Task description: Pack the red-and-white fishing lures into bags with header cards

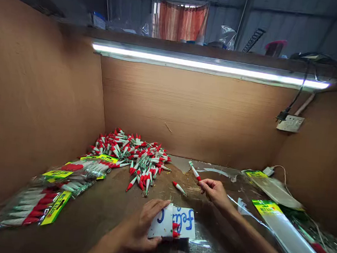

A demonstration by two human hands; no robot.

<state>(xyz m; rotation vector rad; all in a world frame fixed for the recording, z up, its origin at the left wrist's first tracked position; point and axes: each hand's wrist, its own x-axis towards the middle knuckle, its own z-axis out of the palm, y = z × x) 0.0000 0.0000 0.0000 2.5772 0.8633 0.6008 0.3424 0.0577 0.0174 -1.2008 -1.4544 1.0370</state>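
Note:
My right hand (213, 191) pinches a red-and-white fishing lure (194, 171) by its red end, the hooked end pointing up and away. My left hand (148, 223) is closed on the left side of a white card holder (160, 223) with blue handwriting, low over the table. Red lure tips (175, 233) stick out from under the holder's white flap; the rest of those lures is hidden. One loose lure (180, 188) lies on the table between my hands. Beyond them is a big pile of the same lures (142, 159).
Filled lure packs (56, 207) with yellow labels lie along the left. Flat clear bags (283, 227) with yellow labels lie at the right, beside a cable. Wooden panels (170, 111) enclose the table, under a lit tube lamp (209, 67). A plug (282, 115) hangs by a socket.

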